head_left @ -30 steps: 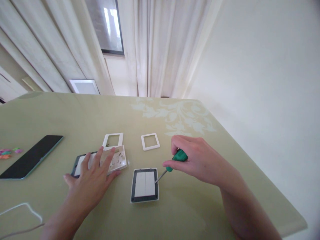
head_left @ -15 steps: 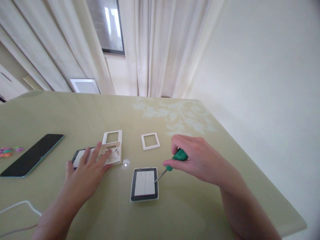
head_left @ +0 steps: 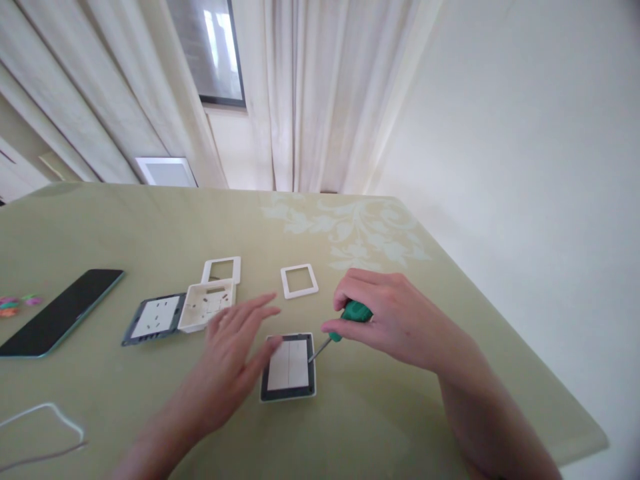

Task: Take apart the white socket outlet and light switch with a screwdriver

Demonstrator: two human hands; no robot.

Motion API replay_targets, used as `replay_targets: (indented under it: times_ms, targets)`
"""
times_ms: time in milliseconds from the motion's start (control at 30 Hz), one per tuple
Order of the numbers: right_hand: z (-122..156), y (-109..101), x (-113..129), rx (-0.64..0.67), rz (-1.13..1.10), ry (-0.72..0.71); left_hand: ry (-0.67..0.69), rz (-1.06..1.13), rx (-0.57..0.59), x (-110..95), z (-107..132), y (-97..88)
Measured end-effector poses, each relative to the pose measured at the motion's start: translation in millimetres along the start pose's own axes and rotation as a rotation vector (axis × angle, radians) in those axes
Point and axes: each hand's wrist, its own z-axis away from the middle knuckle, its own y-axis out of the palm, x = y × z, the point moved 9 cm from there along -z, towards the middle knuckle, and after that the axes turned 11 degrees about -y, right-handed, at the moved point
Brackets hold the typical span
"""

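A wall switch (head_left: 289,367) with two white rockers and a dark grey rim lies face up on the table. My right hand (head_left: 395,320) grips the green handle of a screwdriver (head_left: 355,312); its tip touches the switch's right rim. Fingers spread, my left hand (head_left: 235,360) hovers at the switch's left edge, its thumb over the upper left corner. Behind that hand sits an open white box (head_left: 203,307) with small loose pieces inside. Beside the box a second switch panel (head_left: 156,317) bears several small pieces on its white face.
A white square frame (head_left: 299,293) lies beyond the switch, and another frame (head_left: 206,272) touches the box. At the left are a dark phone or tablet (head_left: 60,313), small colourful bits (head_left: 10,307) and a white cable (head_left: 55,410). A wall (head_left: 540,233) runs along the right.
My left hand has left the box and second panel and moved right to the switch, uncovering the small pieces. My right hand and the screwdriver stay nearly in place.
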Motion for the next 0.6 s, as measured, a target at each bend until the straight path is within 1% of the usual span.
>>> replay_targets:
  times_ms: [33,67,100,133,200,267,367,467,600]
  targets:
    - [0.0,0.3,1.8,0.000,0.002,-0.016,0.070,0.038,0.068,-19.0,4.1,11.2]
    - [0.1,0.5,3.9,-0.001,0.005,-0.036,0.118,0.055,0.116,-33.3,8.5,21.3]
    - [0.3,0.8,6.2,0.000,0.010,-0.057,0.152,0.063,0.142,-43.4,12.4,29.5]
    - [0.7,1.2,8.7,0.002,0.018,-0.080,0.168,0.067,0.162,-49.3,15.4,36.4]
    - [1.8,1.9,13.6,0.004,0.038,-0.122,0.167,0.079,0.190,-51.7,18.0,45.0]
    - [2.4,2.5,17.9,-0.001,0.056,-0.156,0.150,0.106,0.227,-48.5,17.6,47.4]
    - [1.7,5.6,22.8,-0.006,0.063,-0.189,0.132,0.135,0.255,-43.7,14.8,41.8]
    - [-0.2,7.5,29.1,-0.036,0.087,-0.231,0.118,0.134,0.248,-42.0,12.4,36.3]
    - [-0.2,5.5,45.1,-0.091,0.186,-0.327,0.127,0.122,0.218,-44.1,11.3,37.8]
